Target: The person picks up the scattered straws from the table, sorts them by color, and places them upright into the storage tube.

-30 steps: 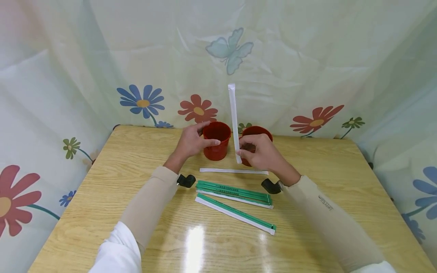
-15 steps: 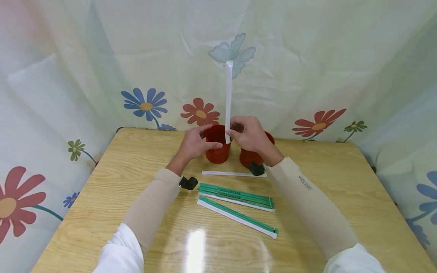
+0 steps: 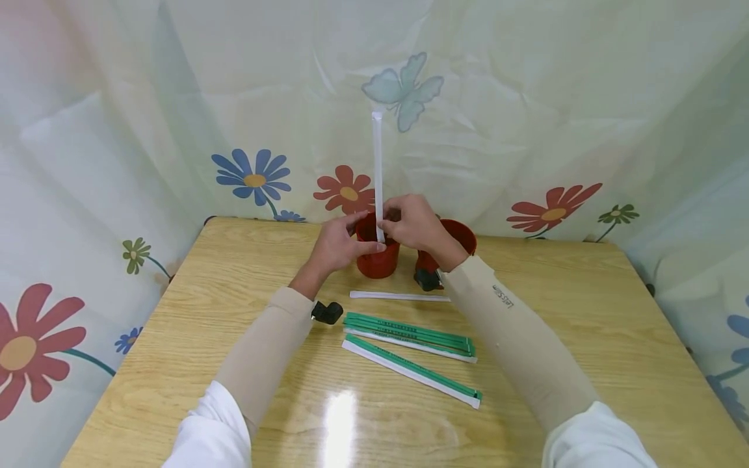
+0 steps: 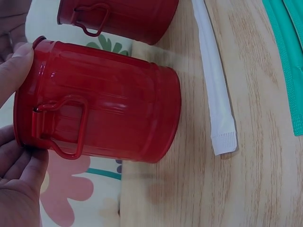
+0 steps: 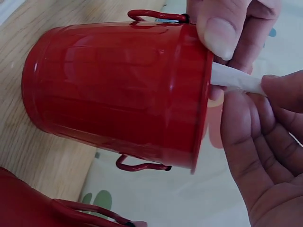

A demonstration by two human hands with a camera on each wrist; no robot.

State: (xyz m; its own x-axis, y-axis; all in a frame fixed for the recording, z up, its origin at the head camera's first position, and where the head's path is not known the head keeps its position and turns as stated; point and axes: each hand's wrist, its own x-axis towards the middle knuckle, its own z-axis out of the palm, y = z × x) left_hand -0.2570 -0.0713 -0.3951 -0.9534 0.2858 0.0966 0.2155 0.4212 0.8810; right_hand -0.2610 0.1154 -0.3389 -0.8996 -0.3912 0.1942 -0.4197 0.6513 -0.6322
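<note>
Two small red metal buckets with wire side handles stand upright at the table's back. My left hand [image 3: 338,246] holds the left red bucket [image 3: 377,263] by its rim, thumb at the near side and fingers along the left and far side. Between thumb and fingers, my right hand [image 3: 412,222] pinches a long, narrow white paper packet [image 3: 378,162] low down and nearly upright. Its lower end passes behind the left bucket's rim in the right wrist view; what is wrapped inside is hidden. The right red bucket [image 3: 459,235] is partly covered by my right forearm.
One white packet [image 3: 398,296] lies crosswise before the buckets, its crimped end [image 4: 223,142] showing in the left wrist view. Nearer are several green printed packets [image 3: 409,335] side by side and a slanting green-and-white pair [image 3: 412,369]. A flowered curtain [image 3: 497,117] hangs behind the table.
My right hand has moved left from beside the right bucket to above the left bucket, bringing the upright white packet's lower end to its mouth. My left hand keeps its hold on the rim.
</note>
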